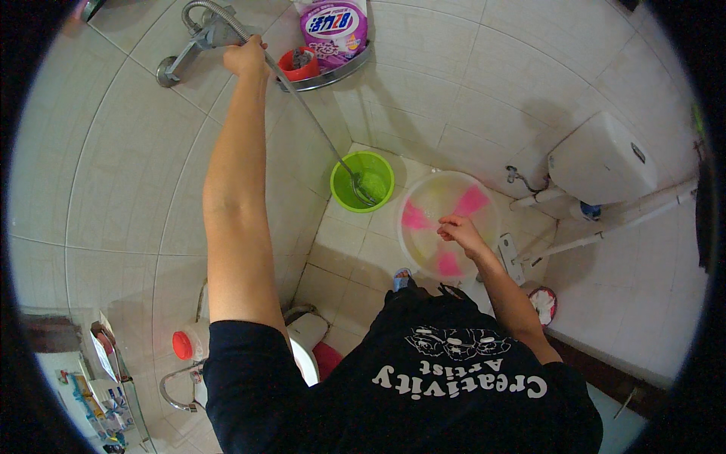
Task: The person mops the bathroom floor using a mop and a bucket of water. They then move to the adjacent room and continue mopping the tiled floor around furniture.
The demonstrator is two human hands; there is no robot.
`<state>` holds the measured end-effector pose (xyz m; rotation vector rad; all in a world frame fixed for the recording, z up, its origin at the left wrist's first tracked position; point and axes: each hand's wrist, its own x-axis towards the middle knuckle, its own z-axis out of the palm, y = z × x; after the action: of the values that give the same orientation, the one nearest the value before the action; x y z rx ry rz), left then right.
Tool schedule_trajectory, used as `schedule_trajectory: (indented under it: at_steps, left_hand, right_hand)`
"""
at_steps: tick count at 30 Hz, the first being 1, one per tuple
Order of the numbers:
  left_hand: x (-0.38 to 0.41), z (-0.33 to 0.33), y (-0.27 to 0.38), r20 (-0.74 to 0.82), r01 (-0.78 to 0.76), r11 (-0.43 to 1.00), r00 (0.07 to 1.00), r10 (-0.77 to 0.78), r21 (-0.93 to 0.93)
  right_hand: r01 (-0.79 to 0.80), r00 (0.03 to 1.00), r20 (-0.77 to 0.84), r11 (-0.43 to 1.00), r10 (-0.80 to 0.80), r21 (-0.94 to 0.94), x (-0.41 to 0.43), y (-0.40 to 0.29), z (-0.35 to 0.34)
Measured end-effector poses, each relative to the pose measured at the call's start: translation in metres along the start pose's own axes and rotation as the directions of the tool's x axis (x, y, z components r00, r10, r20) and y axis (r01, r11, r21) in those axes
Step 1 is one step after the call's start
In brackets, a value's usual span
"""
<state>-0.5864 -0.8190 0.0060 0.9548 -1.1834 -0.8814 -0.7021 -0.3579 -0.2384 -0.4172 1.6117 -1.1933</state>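
My left hand point(248, 57) is raised beside the metal shower mixer tap point(212, 37) on the tiled wall, fingers closed around the flexible shower hose point(309, 108). From there the hose runs down into a green plastic bucket point(338, 190) on the floor. The shower head point(363, 196) rests inside the bucket, where some water seems to lie. Over a wide translucent basin point(405, 249) with pink patches hovers my right hand point(462, 231), its fingers loosely bent and nothing visible in them. The basin stands just right of the bucket and appears to hold water.
A metal corner shelf point(334, 74) carries a purple detergent bag point(334, 34) and a red cup point(299, 65). On the right wall hang a white cistern point(601, 162) and white pipes point(578, 241). A curved tap point(170, 391) and glass shelf point(139, 411) are at lower left.
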Motion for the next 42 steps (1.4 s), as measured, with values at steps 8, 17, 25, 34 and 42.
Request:
schedule_trajectory:
  at_steps: [8,17,25,34,42]
  left_hand:
    - [-0.007,0.0,0.004,0.019,-0.014,0.999,1.0,0.013,0.047]
    - [0.001,-0.002,-0.001,0.04,-0.003,1.0,0.999,0.004,-0.019]
    - [0.001,-0.002,0.001,-0.001,0.027,0.999,1.0,-0.027,-0.019]
    - [-0.011,-0.003,0.015,0.023,0.026,0.998,0.999,-0.027,0.051]
    - [-0.014,-0.005,0.019,0.061,0.004,0.991,0.998,-0.012,0.131]
  right_hand:
    - [-0.015,1.0,-0.024,1.0,0.016,0.012,-0.001,0.014,-0.01]
    - [-0.067,0.997,-0.03,0.996,0.069,0.066,-0.006,0.025,-0.01]
    - [-0.087,0.995,-0.054,0.995,0.09,0.046,-0.011,0.025,-0.012]
    - [-0.114,0.991,-0.061,0.99,0.119,0.088,-0.012,0.032,-0.016]
    - [-0.112,0.991,-0.059,0.99,0.117,0.081,-0.01,0.04,-0.019]
